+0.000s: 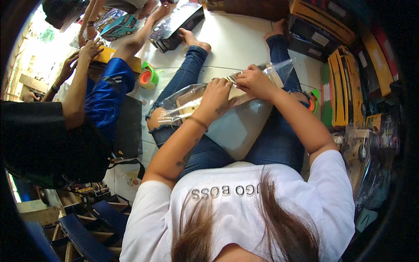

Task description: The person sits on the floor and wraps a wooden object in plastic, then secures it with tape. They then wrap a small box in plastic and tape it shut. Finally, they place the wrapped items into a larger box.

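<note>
A clear plastic wrapper (pixel 176 97) lies across my thighs, with pale, flat, wood-like pieces (pixel 190 99) showing through it. My left hand (pixel 217 97) is closed on the wrapper near its middle, fingers bent over the upper edge. Just to the right, my right hand (pixel 255 83) pinches the same wrapper, its fingertips close to those of the left. The film spreads past both hands and stands up loosely at the right end. What lies beneath my fingers is hidden.
A green tape dispenser (pixel 149 77) stands by my left leg; another (pixel 314 100) is beside my right knee. Black-and-yellow boxes (pixel 342 87) stack up on the right. At left, a co-worker in blue shorts (pixel 109 98) handles a yellow box (pixel 106 55). A dark box (pixel 176 28) lies beyond my left foot.
</note>
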`<control>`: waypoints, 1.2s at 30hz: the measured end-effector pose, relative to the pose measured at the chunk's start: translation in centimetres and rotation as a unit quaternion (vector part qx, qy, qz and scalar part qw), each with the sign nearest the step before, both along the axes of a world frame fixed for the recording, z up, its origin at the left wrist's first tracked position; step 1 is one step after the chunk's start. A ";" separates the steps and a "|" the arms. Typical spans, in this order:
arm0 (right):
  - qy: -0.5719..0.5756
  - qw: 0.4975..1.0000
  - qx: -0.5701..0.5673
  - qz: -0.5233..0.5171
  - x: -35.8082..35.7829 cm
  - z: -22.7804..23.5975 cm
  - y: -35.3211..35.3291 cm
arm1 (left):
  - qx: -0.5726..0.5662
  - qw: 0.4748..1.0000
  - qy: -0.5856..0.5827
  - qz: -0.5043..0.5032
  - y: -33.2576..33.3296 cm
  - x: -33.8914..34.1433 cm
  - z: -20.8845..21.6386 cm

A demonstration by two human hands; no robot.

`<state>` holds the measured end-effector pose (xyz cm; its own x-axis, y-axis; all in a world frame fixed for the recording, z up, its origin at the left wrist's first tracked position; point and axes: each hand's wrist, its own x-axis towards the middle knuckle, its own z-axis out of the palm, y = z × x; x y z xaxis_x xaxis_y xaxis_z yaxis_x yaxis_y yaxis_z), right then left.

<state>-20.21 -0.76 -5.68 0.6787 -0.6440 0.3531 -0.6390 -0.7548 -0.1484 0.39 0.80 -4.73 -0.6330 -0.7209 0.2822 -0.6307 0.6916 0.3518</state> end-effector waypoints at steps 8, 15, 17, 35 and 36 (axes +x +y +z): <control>-0.023 0.999 0.012 -0.022 -0.1 -1.0 0.0 | 0.152 0.986 0.068 0.020 -2.2 -0.6 -1.7; 0.022 0.992 0.117 -0.034 0.5 -1.1 -1.0 | -0.068 0.991 -0.105 0.047 -0.9 -2.4 -3.0; -0.003 0.994 0.100 -0.042 0.1 -0.4 -0.7 | 0.006 0.992 -0.126 0.025 -1.6 -2.2 -2.7; -0.457 0.371 0.257 -0.767 -28.8 -21.1 11.4 | 0.116 0.992 -0.050 -0.004 -2.9 -1.3 -3.3; -0.501 0.355 0.235 -0.753 -28.2 -19.2 10.9 | 0.126 0.990 -0.056 0.000 -3.0 -1.3 -3.4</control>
<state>-48.39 10.15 -24.85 -0.8757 -0.1568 -0.4566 0.2874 0.5906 -0.7540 -0.92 -2.20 -8.13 -0.6508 -0.7590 0.0202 -0.6754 0.5909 0.4413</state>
